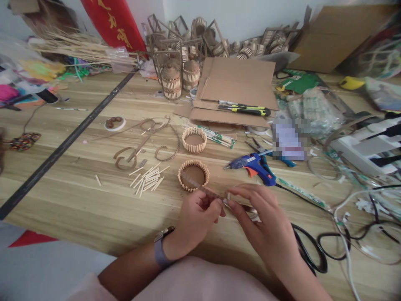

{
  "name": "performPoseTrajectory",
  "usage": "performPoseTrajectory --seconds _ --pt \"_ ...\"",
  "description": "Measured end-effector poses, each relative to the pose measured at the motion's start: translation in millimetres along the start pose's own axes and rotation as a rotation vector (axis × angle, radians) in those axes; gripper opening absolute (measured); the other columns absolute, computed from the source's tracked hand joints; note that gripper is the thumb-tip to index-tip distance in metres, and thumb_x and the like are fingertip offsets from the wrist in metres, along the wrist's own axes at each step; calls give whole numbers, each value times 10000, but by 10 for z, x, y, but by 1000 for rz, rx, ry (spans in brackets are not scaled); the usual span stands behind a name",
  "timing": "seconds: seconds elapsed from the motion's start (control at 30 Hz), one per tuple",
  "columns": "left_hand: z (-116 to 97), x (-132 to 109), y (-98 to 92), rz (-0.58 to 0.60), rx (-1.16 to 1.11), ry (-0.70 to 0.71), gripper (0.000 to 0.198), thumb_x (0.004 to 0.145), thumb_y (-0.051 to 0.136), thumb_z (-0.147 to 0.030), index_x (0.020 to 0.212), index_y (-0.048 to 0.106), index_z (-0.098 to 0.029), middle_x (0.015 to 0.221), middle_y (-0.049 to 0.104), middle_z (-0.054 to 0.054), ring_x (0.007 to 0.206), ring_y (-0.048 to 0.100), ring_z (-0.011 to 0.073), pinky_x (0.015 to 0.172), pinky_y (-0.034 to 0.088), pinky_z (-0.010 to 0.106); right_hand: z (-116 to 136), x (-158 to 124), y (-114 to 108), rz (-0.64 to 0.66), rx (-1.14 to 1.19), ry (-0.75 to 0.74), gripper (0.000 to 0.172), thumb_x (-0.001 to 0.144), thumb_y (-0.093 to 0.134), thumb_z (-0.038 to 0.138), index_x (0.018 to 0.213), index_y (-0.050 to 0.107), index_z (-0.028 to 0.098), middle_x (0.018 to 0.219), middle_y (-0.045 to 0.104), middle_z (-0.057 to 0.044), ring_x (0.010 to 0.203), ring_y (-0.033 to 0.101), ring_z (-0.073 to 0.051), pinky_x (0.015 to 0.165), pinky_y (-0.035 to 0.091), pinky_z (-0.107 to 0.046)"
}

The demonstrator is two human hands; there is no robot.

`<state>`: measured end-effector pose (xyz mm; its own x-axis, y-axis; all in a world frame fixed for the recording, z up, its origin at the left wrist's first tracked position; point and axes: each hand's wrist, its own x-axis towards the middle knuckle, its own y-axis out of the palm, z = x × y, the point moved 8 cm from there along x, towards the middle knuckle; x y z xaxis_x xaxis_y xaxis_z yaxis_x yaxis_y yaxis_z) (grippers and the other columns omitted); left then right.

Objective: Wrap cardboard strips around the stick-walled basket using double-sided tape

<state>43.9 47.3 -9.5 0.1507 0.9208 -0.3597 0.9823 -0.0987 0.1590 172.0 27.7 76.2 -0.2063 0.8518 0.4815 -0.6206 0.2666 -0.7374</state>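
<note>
A thin brown strip point(196, 184) with faint cross-marks slants between my hands, low over the table. My left hand point(199, 213), with a watch on its wrist, is closed in a pinch around it. At the strip's right end, my right hand point(261, 211) pinches with thumb and forefinger, where a small pale bit point(229, 195) shows. Just beyond my left hand sits a round tray edged with short wooden sticks point(206, 184), partly behind the strip. A second stick-edged round tray point(194, 148) lies farther back. Loose short wooden sticks point(150, 179) are spread to the left.
A blue glue gun point(250, 165) lies right of the trays, its cord running right among cables point(313, 255). Cutters point(250, 110) rest on stacked cardboard point(238, 79). Small stick-sided lantern shapes point(171, 81) stand behind. A long dark strip point(72, 138) crosses the table at left.
</note>
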Motion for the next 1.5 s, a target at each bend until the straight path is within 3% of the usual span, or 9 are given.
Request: performPoseTrajectory --seconds 0.07,0.27,0.57,0.8,0.97,1.1,1.37,1.5 --pt "5 6 -20 -24 4 -5 166 680 629 -329 678 562 -177 531 592 -26 428 452 74 439 364 197 80 -25 -58 -81 -85 -43 145 919 587 157 1041 598 236 906 712 -50 827 652 -215 768 448 -367" --pt "3 6 -2 -1 4 30 170 707 640 -327 682 562 -178 536 585 -31 441 461 78 445 364 195 238 -52 53 -64 -148 -139 241 909 548 80 1106 537 219 815 729 -24 708 633 -199 664 425 -327" --pt "33 -23 14 23 90 63 134 734 620 -302 712 599 -172 590 610 -14 503 502 95 495 403 205 197 -40 43 -58 -129 -76 182 927 493 118 1052 513 248 780 718 -12 672 682 -201 632 499 -326" --pt "-8 -49 -3 -12 216 141 139 755 603 -286 666 589 -180 582 575 -25 526 488 103 501 378 208 73 -71 45 -33 -53 70 166 895 542 183 1043 545 259 813 739 -7 695 721 -194 637 564 -312" --pt "-35 -56 26 0 244 172 143 761 587 -273 648 574 -185 552 536 -37 514 469 101 497 362 215 5 -126 30 -110 -14 132 148 889 561 195 1025 527 243 795 719 -15 660 702 -176 614 570 -292" --pt "7 -51 35 18 188 128 126 742 596 -272 656 573 -183 555 548 -36 504 470 96 493 374 211 -7 -148 27 -157 16 146 134 865 562 173 963 509 246 746 663 -3 642 680 -168 606 565 -284" --pt "-28 -24 47 49 -47 35 173 724 620 -321 689 509 -192 542 574 -34 448 456 75 453 376 194 -219 -121 33 -103 184 341 125 851 563 187 897 471 258 698 627 25 591 640 -151 527 508 -262" --pt "-36 -15 39 40 -45 35 173 725 613 -323 695 510 -187 540 569 -39 446 457 68 451 377 186 -168 -135 -5 -123 126 291 88 869 575 215 906 507 256 737 651 10 655 674 -163 586 549 -277"
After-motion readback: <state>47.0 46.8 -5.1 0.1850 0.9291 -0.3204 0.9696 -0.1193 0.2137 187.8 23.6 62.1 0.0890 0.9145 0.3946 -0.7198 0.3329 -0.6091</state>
